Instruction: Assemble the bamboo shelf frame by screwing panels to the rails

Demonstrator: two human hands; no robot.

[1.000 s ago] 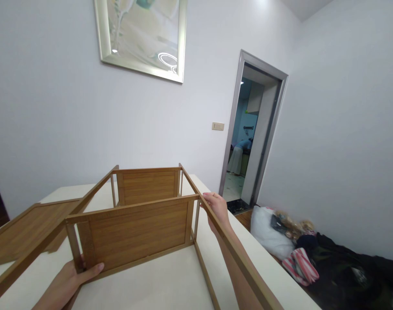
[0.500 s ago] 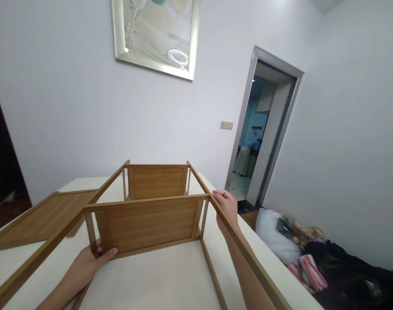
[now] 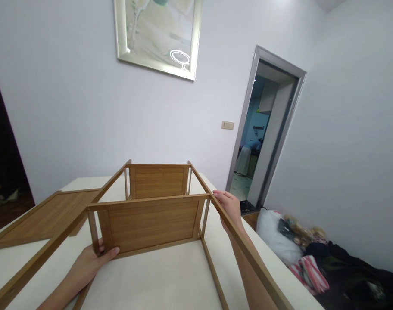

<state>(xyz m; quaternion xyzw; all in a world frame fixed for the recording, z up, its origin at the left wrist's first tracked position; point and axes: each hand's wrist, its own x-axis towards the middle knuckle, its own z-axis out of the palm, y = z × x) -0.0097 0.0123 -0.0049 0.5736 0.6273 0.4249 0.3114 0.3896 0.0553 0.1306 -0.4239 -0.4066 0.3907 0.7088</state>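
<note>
A brown wooden shelf frame (image 3: pixel 212 262) lies on its side on a white tabletop (image 3: pixel 145 280). Two shelf panels stand upright across it: a nearer panel (image 3: pixel 151 226) and a farther panel (image 3: pixel 160 181). My left hand (image 3: pixel 93 260) is closed on the nearer panel's lower left corner, thumb on its face and the other fingers partly hidden behind the left post. My right hand (image 3: pixel 229 206) is at the outer side of the upper right rail, beside the joint with the nearer panel. Its fingertips press together against the rail, partly hidden by it.
A separate wooden panel (image 3: pixel 51 215) lies flat on the left. Behind the table is a wall with a framed picture (image 3: pixel 156 69). An open doorway (image 3: pixel 256 129) shows a person (image 3: pixel 244 157) bending in another room. Clothes and a white pillow-like bundle (image 3: pixel 276 237) lie at the right.
The view has shifted very slightly, so things sit a little farther right. Both hands keep their places on the shelf frame.
</note>
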